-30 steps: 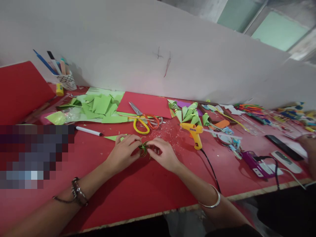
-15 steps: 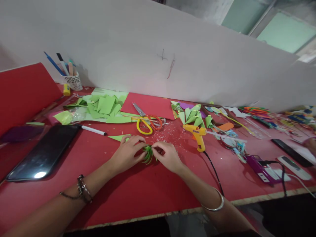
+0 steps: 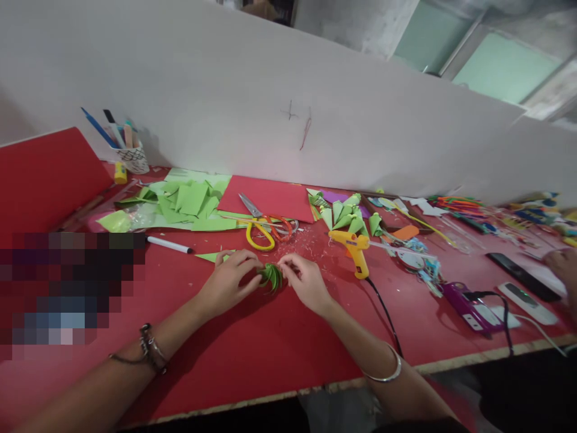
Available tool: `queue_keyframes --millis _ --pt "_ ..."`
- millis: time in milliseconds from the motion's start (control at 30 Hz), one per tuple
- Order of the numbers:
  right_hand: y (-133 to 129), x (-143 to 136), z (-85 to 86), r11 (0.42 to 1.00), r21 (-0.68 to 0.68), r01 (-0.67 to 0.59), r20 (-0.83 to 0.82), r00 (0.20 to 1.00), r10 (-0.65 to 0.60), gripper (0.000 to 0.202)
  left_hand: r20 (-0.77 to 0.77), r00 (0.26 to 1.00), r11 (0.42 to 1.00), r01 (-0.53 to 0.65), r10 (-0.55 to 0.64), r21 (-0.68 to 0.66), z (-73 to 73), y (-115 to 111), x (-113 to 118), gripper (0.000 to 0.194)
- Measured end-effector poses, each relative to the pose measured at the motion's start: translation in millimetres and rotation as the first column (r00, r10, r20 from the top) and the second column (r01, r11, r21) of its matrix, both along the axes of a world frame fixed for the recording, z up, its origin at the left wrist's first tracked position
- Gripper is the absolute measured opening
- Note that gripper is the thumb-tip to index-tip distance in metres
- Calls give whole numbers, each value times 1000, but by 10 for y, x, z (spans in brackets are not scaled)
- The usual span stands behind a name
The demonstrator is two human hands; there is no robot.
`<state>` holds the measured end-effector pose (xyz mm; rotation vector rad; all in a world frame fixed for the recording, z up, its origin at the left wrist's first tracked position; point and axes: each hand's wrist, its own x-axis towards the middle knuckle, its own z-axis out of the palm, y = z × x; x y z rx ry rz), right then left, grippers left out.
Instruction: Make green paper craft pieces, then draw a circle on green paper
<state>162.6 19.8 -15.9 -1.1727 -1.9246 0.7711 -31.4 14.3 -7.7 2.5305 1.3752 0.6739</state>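
Between my two hands is a small piece of green paper [image 3: 271, 278] cut into thin curling strips that fan downward. My left hand [image 3: 229, 281] comes in from the left with its fingers closed on the piece's left side. From the other side my right hand [image 3: 307, 284] pinches at its upper right edge with thumb and fingertips. The fingertips partly cover where they meet the paper. Just behind my left hand lies a flat light-green paper triangle [image 3: 208, 257]. Yellow and orange-handled scissors [image 3: 260, 233] rest beyond the hands.
A yellow glue gun [image 3: 354, 249] with a black cord lies right of my hands. Behind it are rolled green paper cones [image 3: 345, 216]. Green paper pieces [image 3: 192, 201], a marker [image 3: 169, 244] and a pen cup [image 3: 134, 157] are left. Another person's hand [image 3: 563, 264] shows far right.
My right hand has shifted slightly, and more of the curled green strips now shows between the hands. The view has tilted a little. A pixelated patch now covers the phone at left.
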Motion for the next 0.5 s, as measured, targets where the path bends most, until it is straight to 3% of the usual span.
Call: queue_keyframes --millis 200,300,367,500 --pt "9 27 2 1000 -14 -7 -20 1000 7 20 -42 999 998 12 -10 62 79 242 -399 40" --pt "11 31 -4 1000 -16 -2 -38 999 1 24 -186 982 999 -44 41 -16 23 347 -652 57" --pt "11 31 -4 1000 -6 -1 -39 999 1 27 -264 962 992 -92 65 -90 -1 368 -757 57" --pt "20 42 -1 999 31 25 -8 1000 -24 32 -267 955 977 -169 129 -129 148 282 -893 59"
